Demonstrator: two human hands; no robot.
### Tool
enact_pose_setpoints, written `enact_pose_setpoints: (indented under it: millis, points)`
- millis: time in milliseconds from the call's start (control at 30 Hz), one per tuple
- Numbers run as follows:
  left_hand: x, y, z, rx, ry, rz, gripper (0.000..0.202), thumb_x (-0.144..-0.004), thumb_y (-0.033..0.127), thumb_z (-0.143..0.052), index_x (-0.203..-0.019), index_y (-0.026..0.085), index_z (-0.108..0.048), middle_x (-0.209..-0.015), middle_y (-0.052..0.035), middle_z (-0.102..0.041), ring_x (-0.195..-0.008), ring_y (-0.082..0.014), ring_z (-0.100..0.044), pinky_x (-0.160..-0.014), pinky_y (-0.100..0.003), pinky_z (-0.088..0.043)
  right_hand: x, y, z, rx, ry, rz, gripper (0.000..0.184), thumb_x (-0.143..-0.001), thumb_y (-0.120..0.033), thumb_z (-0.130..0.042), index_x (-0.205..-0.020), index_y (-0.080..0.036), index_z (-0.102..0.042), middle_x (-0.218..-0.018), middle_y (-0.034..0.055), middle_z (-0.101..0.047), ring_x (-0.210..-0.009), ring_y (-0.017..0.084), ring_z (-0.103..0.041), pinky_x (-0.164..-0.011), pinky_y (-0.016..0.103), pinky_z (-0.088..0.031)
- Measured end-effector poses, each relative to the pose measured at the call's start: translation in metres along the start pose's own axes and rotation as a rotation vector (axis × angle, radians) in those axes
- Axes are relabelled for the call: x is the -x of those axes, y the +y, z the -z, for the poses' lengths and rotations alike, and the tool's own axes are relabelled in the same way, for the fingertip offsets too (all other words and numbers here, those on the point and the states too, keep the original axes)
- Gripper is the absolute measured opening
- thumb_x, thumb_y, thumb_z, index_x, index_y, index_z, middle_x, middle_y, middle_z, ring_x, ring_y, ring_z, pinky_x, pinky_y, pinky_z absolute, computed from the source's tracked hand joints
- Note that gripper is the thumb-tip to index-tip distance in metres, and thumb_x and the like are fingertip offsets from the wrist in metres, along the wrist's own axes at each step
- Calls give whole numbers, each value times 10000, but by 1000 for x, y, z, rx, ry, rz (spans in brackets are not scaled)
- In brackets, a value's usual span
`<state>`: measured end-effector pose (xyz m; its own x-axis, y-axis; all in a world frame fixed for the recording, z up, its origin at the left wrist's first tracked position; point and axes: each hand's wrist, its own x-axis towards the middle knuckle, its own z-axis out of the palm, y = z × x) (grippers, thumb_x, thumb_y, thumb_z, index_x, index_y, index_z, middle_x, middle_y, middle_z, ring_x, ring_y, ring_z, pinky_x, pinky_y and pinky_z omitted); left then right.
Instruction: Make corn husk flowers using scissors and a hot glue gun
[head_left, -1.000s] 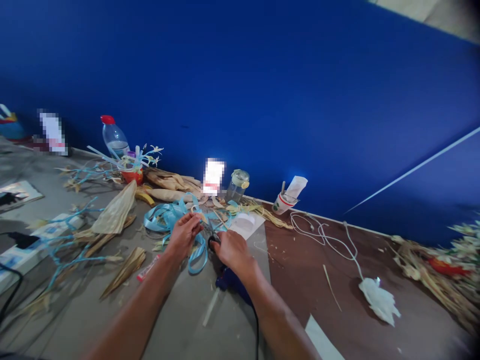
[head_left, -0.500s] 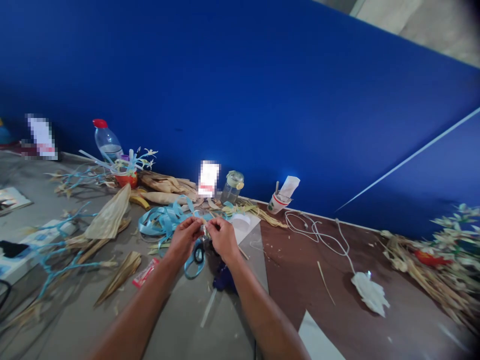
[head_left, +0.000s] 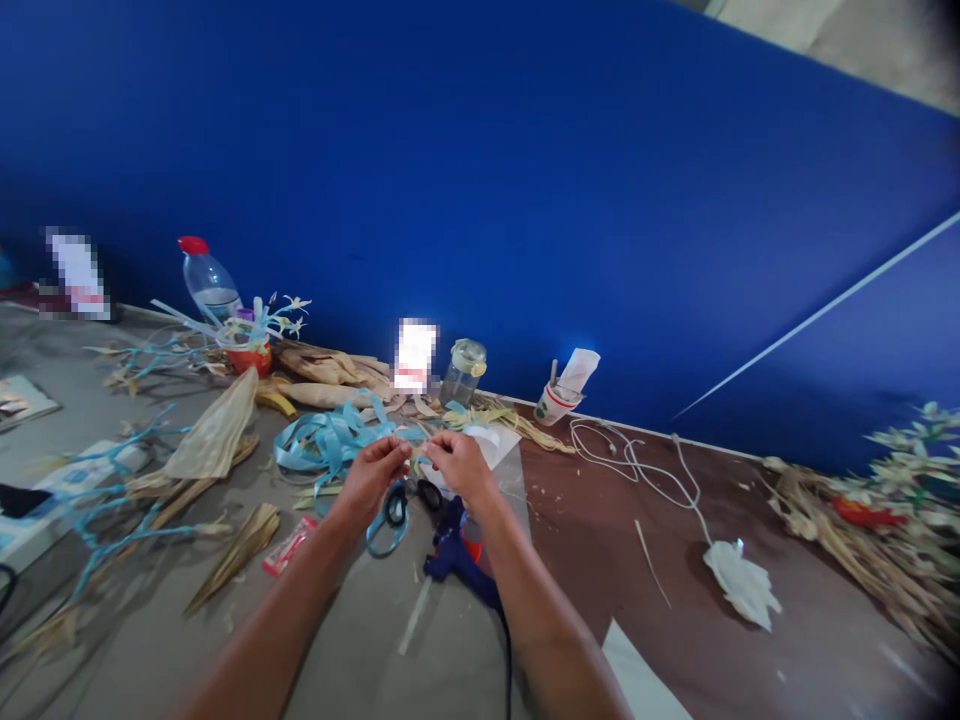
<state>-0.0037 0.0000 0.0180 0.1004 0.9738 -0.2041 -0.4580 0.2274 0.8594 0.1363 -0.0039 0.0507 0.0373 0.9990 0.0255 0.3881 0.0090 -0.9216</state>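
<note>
Fingertips pinched, my left hand (head_left: pixel 375 478) faces my right hand (head_left: pixel 463 468), also pinched, across a narrow gap. A small pale bit shows at the fingertips, too small to name. Just below them lie scissors (head_left: pixel 395 504) with black handles, their blades largely hidden. A dark blue glue gun (head_left: pixel 451 548) rests beside my right wrist, a clear glue stick (head_left: pixel 415 618) poking out of its back. Left of my hands is a heap of light blue ribbon (head_left: pixel 319 440), with one loop lying near the scissors.
Dried corn husks (head_left: pixel 330 368) and a lidded glass jar (head_left: pixel 465 372) stand along the blue partition (head_left: pixel 480 180). A paper cup (head_left: pixel 556 403), a white cable (head_left: pixel 637 460) and a dried bundle (head_left: pixel 832 520) are rightward. Blue-wrapped stems (head_left: pixel 112 540) and a bottle (head_left: pixel 210 280) are leftward.
My hands have drawn slightly apart, the right one shifting rightward. More of the glue gun and the scissors' second handle now shows between my arms.
</note>
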Motion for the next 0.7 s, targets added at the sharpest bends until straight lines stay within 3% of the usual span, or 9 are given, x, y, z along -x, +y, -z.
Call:
enact_pose_setpoints:
  millis: [233,333,467,700]
  points:
    - [-1,-4,0,9,26,-32,353,-529,382,-839,-626,143,-598,-546,64,-511,-496,-49,-466,-547,-181,-434,2,6,-1,-307,254,-73,298,-734,-447,-556,-590,-186,-566,-519,-30,-499,-531,119,-454,-550,243,-360]
    - [-2,-5,2,18,57,-58,345,-554,394,-825,-635,147,-599,-564,57,-522,-515,-56,-485,-565,-186,-449,8,11,-8,-410,207,-97,315,-738,-471,-573,-608,-184,-573,-544,-26,-505,-529,115,-454,-560,247,-377]
    - [-1,-7,1,-5,35,-80,344,-553,396,-820,-651,149,-602,-580,52,-536,-518,-59,-484,-544,-181,-433,15,12,-21,-474,95,-85,208,-688,-384,-621,-721,-179,-618,-628,-29,-544,-566,107,-459,-582,238,-393]
    - [1,-12,-2,-177,-36,-113,320,-614,421,-777,-686,153,-619,-624,33,-551,-545,-71,-486,-530,-184,-400,14,13,-24,-408,168,-73,182,-684,-355,-584,-637,-179,-593,-599,-26,-535,-599,122,-470,-604,244,-397]
